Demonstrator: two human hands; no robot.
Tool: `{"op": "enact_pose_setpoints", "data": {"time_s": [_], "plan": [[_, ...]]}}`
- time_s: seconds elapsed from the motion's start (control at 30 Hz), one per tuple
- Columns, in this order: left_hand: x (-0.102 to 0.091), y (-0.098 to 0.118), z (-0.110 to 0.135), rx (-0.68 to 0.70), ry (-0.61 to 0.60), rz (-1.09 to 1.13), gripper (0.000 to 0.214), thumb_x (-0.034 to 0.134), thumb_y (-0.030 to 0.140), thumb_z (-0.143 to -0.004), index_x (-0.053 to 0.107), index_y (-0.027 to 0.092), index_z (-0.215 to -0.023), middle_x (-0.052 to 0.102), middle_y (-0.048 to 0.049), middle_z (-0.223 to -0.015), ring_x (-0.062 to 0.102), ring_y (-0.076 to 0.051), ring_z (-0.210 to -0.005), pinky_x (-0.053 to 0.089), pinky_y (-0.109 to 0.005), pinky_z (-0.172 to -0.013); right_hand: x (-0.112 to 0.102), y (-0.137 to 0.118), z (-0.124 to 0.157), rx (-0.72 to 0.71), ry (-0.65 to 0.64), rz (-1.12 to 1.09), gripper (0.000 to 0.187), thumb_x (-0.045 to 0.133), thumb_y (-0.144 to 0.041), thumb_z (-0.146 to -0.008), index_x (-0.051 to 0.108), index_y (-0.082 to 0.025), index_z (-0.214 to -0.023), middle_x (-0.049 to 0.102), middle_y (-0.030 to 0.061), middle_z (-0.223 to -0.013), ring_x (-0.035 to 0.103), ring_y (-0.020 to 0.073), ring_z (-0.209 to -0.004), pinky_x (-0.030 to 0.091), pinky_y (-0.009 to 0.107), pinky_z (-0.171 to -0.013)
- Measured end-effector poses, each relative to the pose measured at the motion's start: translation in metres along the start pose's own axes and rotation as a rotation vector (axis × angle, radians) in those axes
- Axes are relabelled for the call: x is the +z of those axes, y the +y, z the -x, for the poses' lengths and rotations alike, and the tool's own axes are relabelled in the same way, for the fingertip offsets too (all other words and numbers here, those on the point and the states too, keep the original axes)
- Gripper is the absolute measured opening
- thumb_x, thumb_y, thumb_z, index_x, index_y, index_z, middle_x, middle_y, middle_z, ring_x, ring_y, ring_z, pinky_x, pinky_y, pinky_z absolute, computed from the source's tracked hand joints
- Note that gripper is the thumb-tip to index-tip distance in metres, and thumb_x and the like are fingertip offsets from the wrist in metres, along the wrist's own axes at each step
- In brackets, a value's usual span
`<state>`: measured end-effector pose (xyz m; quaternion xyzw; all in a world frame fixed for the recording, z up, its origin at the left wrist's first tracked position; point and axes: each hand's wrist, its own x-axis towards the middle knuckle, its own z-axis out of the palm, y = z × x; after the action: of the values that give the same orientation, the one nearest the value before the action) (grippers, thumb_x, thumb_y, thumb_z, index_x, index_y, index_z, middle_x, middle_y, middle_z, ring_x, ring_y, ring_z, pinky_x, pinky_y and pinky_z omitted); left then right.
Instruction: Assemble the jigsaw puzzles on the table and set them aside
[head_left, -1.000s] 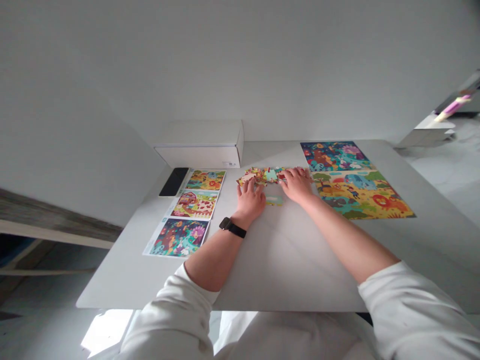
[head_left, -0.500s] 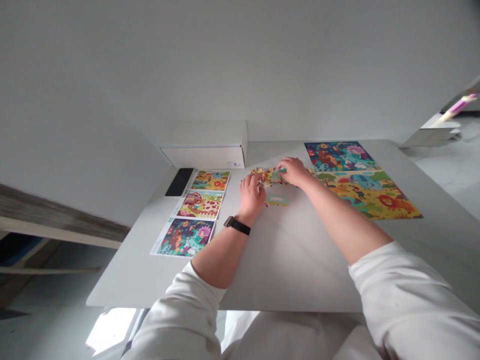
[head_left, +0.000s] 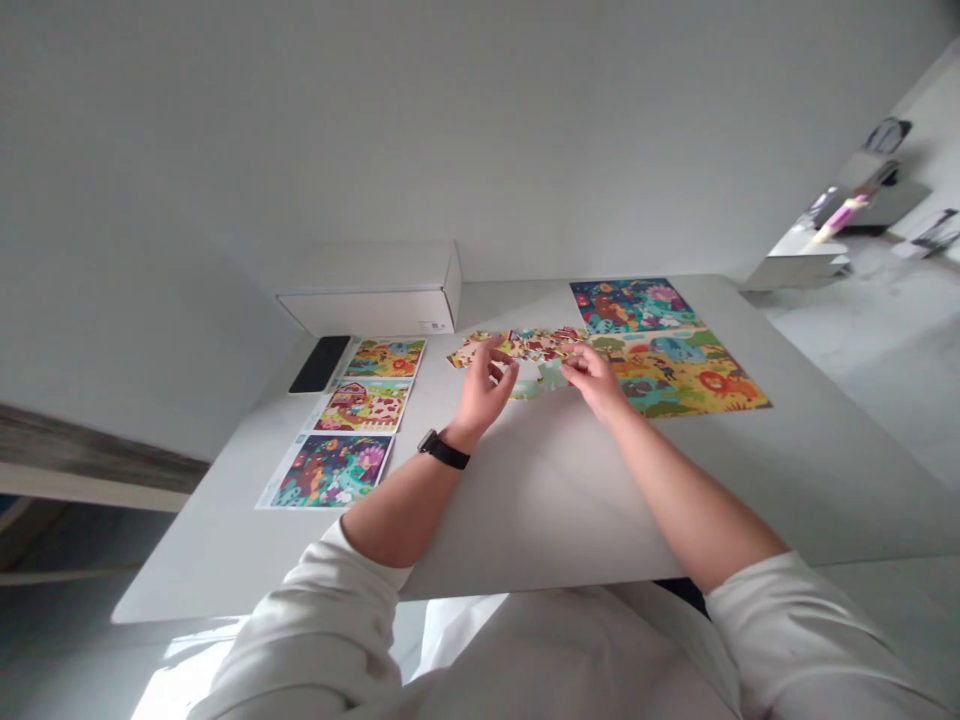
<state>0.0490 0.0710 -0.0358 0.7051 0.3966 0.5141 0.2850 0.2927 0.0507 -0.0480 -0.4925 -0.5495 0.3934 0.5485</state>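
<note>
A pale green jigsaw piece [head_left: 552,376] is pinched between the thumb and fingers of my right hand [head_left: 596,382]. It is beside a small joined section of puzzle [head_left: 523,388] in pale green and white, which lies flat on the table. To the left, my left hand [head_left: 484,388] hovers at that section with its thumb and fingers apart, and I see nothing in it. Just beyond both hands spreads a heap of loose jigsaw pieces [head_left: 525,346] in red, yellow and cream. My fingers cover parts of the heap.
Two finished puzzles, a dark one [head_left: 630,305] and a yellow one [head_left: 686,372], lie at the right. Three picture cards [head_left: 364,405] are lined up at the left, beside a black phone [head_left: 320,364]. A white box [head_left: 367,308] stands at the back against the wall.
My right hand has drawn back from the heap towards me, bringing the pale green piece to the joined section. My left hand has lifted off the heap and opened. The view has turned right.
</note>
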Motion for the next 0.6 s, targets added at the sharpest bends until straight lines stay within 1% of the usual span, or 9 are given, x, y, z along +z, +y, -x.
{"op": "enact_pose_setpoints", "data": {"time_s": [0.1,0.2,0.3,0.37,0.47,0.53,0.6], "plan": [[0.008,0.01,0.006,-0.082,-0.089,0.04,0.039,0.073,0.031,-0.098,0.06,0.021,-0.134,0.074,-0.0036,-0.106,0.064,-0.009,-0.072,0.052,-0.023,-0.068,0.005,0.005,0.007,0.017,0.02,-0.023,0.054,0.085,-0.06,-0.079,0.068,-0.027,-0.117,0.07,-0.0012,-0.084,0.061,0.0173,-0.072,0.05,0.03,-0.066],[0.01,0.012,0.011,-0.12,-0.186,0.057,0.038,0.077,0.029,-0.093,0.062,0.021,-0.128,0.075,-0.0027,-0.1,0.067,-0.011,-0.076,0.051,-0.022,-0.069,0.01,0.002,0.012,-0.007,-0.038,-0.003,0.053,0.084,-0.057,-0.081,0.069,-0.025,-0.12,0.072,-0.0005,-0.085,0.063,0.018,-0.075,0.051,0.031,-0.071],[0.01,0.008,0.012,-0.178,-0.241,0.167,0.043,0.083,0.027,-0.088,0.062,0.02,-0.125,0.073,0.0001,-0.088,0.066,-0.011,-0.073,0.05,-0.021,-0.066,0.014,-0.001,0.015,-0.027,-0.085,0.044,0.052,0.083,-0.058,-0.084,0.069,-0.025,-0.121,0.074,0.0005,-0.087,0.065,0.0191,-0.078,0.054,0.034,-0.076],[0.009,0.006,0.01,-0.27,-0.226,0.283,0.046,0.086,0.03,-0.085,0.062,0.02,-0.122,0.069,0.0032,-0.078,0.062,-0.01,-0.065,0.048,-0.02,-0.06,0.016,0.0,0.015,-0.044,-0.074,0.061,0.052,0.081,-0.061,-0.085,0.069,-0.025,-0.122,0.075,0.0014,-0.09,0.067,0.0199,-0.08,0.055,0.035,-0.079],[0.009,0.004,0.005,-0.415,-0.167,0.444,0.049,0.091,0.033,-0.08,0.061,0.02,-0.116,0.063,0.0069,-0.07,0.056,-0.009,-0.057,0.044,-0.02,-0.053,0.017,0.005,0.015,-0.054,-0.049,0.037,0.054,0.08,-0.066,-0.085,0.07,-0.026,-0.118,0.075,0.002,-0.092,0.07,0.0214,-0.084,0.057,0.037,-0.082],[0.008,0.005,0.004,-0.472,-0.137,0.515,0.051,0.093,0.033,-0.076,0.06,0.02,-0.113,0.062,0.0074,-0.069,0.056,-0.009,-0.056,0.043,-0.019,-0.051,0.017,0.008,0.014,-0.036,-0.06,0.001,0.053,0.082,-0.068,-0.083,0.07,-0.026,-0.114,0.076,0.0022,-0.091,0.072,0.0226,-0.085,0.058,0.038,-0.084],[0.008,0.006,0.003,-0.499,-0.126,0.554,0.052,0.094,0.032,-0.074,0.061,0.02,-0.113,0.063,0.0067,-0.071,0.057,-0.009,-0.058,0.043,-0.019,-0.05,0.016,0.009,0.014,-0.023,-0.068,-0.023,0.052,0.083,-0.068,-0.083,0.07,-0.026,-0.111,0.076,0.0027,-0.09,0.074,0.0238,-0.087,0.06,0.04,-0.087]]}}
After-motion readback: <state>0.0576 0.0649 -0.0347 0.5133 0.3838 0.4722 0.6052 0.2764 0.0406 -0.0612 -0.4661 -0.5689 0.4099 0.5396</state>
